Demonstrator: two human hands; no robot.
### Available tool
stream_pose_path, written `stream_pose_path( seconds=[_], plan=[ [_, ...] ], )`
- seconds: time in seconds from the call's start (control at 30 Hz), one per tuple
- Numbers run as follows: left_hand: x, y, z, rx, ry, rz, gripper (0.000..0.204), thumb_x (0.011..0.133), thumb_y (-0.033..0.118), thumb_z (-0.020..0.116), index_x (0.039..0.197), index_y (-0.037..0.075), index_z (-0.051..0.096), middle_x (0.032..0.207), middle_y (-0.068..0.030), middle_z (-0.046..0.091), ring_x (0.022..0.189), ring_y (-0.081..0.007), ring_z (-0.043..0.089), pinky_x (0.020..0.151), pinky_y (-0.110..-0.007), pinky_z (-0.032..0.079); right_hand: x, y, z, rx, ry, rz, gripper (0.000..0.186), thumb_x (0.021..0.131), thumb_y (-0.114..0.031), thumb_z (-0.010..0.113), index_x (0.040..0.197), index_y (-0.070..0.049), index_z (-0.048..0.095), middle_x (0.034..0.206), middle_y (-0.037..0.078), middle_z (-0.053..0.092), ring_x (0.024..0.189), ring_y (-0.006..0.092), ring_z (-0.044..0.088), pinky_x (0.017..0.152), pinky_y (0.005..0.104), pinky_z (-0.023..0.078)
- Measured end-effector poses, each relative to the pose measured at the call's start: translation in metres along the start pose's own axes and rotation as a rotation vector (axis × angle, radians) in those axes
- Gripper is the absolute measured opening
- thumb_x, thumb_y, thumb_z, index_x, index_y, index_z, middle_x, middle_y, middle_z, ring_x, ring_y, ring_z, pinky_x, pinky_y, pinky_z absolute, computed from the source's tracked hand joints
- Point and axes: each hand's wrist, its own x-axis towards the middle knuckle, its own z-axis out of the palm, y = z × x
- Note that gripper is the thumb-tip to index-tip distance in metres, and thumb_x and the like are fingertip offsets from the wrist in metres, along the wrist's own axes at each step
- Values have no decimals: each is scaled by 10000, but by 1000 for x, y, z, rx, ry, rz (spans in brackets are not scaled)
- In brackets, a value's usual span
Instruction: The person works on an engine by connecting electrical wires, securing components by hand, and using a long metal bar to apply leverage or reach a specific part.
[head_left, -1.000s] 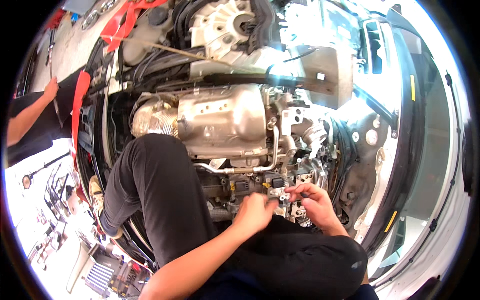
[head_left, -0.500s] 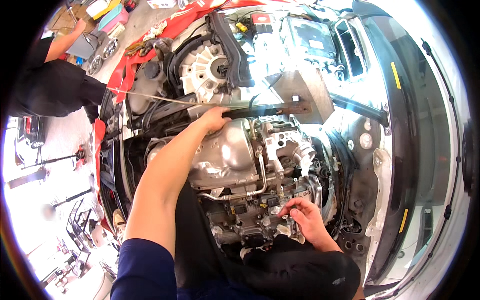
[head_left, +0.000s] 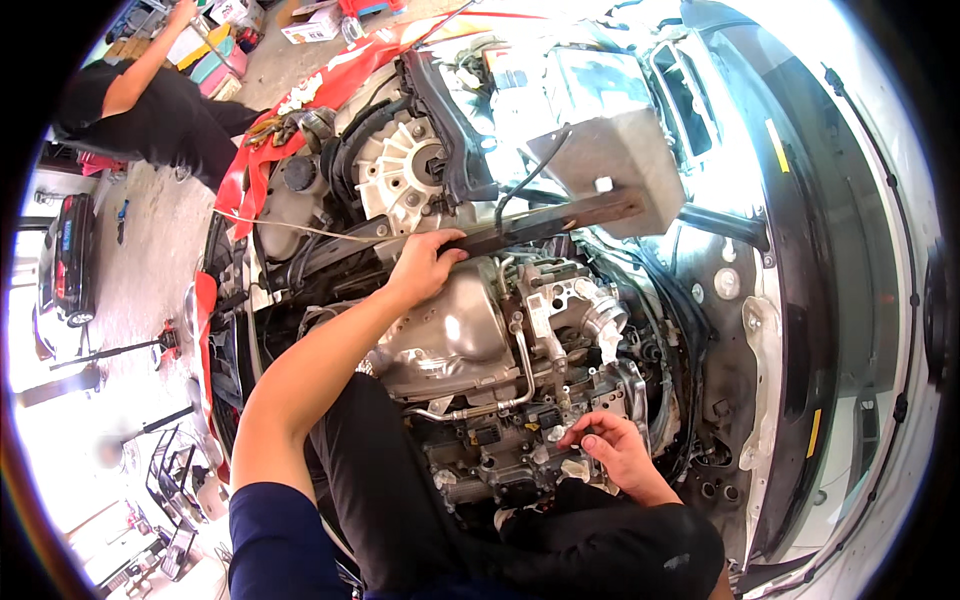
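My left hand [head_left: 424, 268] is closed around the left end of a long dark metal bar [head_left: 550, 220], which lies across the engine bay. The bar's right end rests over a flat grey-brown plate [head_left: 610, 165]. Below my left hand sits a dull silver metal cover [head_left: 450, 320] on the engine. My right hand [head_left: 618, 458] hovers over the lower part of the engine [head_left: 500, 465], thumb and fingers loosely curled but apart, nothing seen in them. Close to its fingertips are small pale plastic pieces [head_left: 574, 469].
A white ribbed round housing [head_left: 395, 175] and a capped reservoir [head_left: 298, 175] lie beyond my left hand. The windscreen [head_left: 850, 300] runs along the right. A red cloth [head_left: 250, 185] drapes over the front edge. Another person [head_left: 160, 120] stands at the upper left.
The bar's right end and the plate have tilted, with the left hand staying on the bar. The right hand has barely moved. The other person has shifted in view as the view turned.
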Motion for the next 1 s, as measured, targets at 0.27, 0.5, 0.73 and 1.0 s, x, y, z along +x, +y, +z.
stream_pose_path(
  seconds=[0.27, 0.5, 0.73, 1.0],
  plan=[
    [-79, 76, -80, -49, 199, 60, 264, 966, 211, 551, 1132, 6, 534, 915, -140, 590, 830, -273, 580, 765, -340, 463, 3, 2, -4, -59, -15, -14, 165, 947, -30, 560, 1107, 6, 569, 1037, 98, 675, 1018, 183, 625, 938, 322, 463],
    [-160, 34, -180, 349, 150, -113, 550, 997, 484, 432, 745, 5, 533, 572, -128, 388, 525, -257, 408, 536, -365, 336, 8, 15, -12, -75, -108, -167, 251, 931, -181, 658, 1090, 0, 584, 983, 100, 668, 939, 187, 632, 887, 338, 494],
    [-161, 12, -135, 407, -78, -406, 534, 998, 437, 416, 755, -14, 568, 697, -247, 548, 745, -453, 559, 634, -489, 403, -8, 14, 6, -203, -90, -161, 371, 925, -300, 675, 1086, 21, 579, 1022, 85, 643, 972, 148, 599, 912, 304, 471],
    [-197, -25, -40, 335, 229, -100, 271, 970, 293, 480, 953, 68, 629, 863, -164, 623, 887, -412, 575, 818, -456, 427, -1, 15, 30, -78, 190, -215, 396, 982, -310, 589, 1177, 31, 535, 973, 95, 645, 856, 129, 563, 830, 287, 458]
  ],
)
